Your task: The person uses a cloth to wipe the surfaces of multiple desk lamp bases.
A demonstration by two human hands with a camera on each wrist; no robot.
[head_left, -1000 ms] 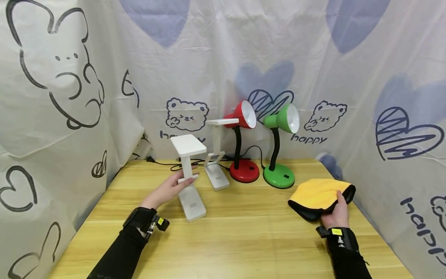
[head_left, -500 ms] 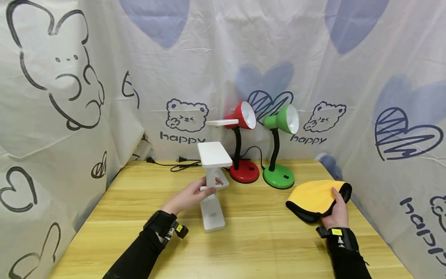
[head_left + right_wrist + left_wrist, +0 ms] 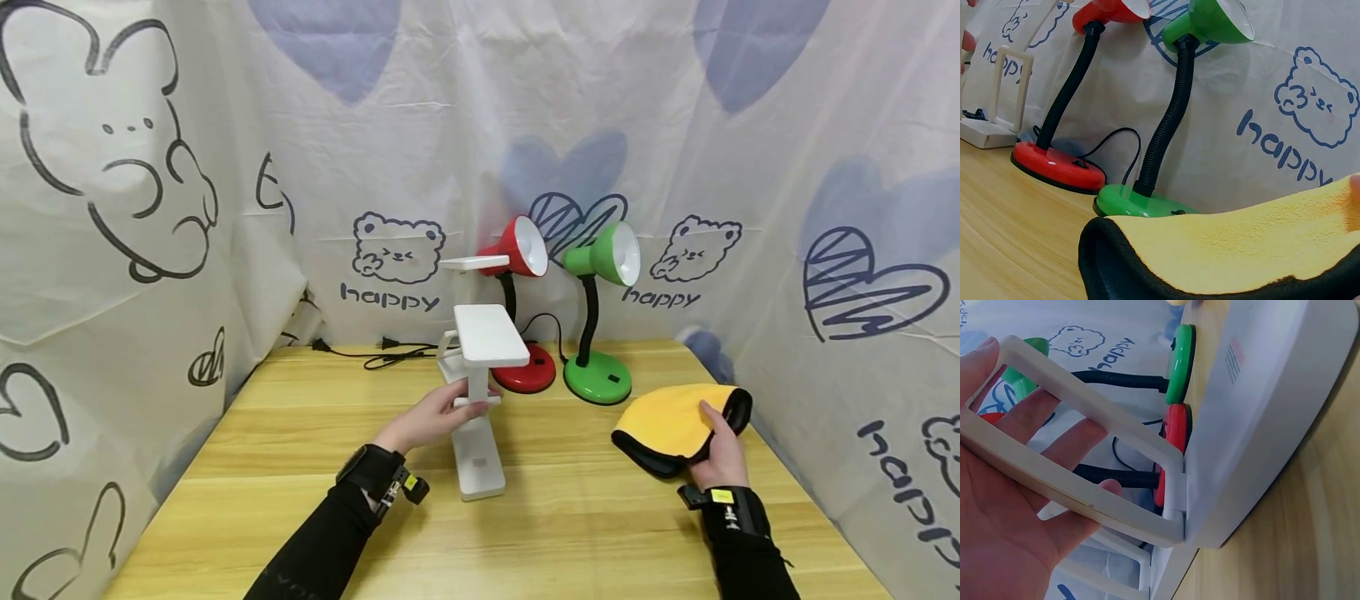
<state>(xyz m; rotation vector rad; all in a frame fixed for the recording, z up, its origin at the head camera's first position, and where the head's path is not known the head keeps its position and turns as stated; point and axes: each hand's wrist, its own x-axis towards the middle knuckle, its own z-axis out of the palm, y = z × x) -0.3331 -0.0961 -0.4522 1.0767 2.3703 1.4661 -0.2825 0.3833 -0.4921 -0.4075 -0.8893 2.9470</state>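
My left hand (image 3: 429,422) grips a white folding desk lamp (image 3: 480,467) by the hinged frame low on its stem. In the left wrist view the fingers pass through that frame, above the lamp's base (image 3: 1260,412). The lamp is upright, its flat head facing down; I cannot tell whether its base touches the table. At the right, my right hand (image 3: 723,457) holds a yellow cloth (image 3: 667,421) with black edging, the thumb on top of it. The cloth (image 3: 1241,244) spreads across the bottom of the right wrist view.
Behind the held lamp stands a second white desk lamp (image 3: 472,263), partly hidden. A red gooseneck lamp (image 3: 536,371) and a green gooseneck lamp (image 3: 598,379) stand beside it. Black cords (image 3: 397,358) lie at the back of the wooden table (image 3: 585,517). A printed curtain (image 3: 420,125) surrounds it.
My left hand has carried the white desk lamp rightward and slightly nearer, in front of the second white lamp. The right hand, with the cloth, has shifted only slightly left.
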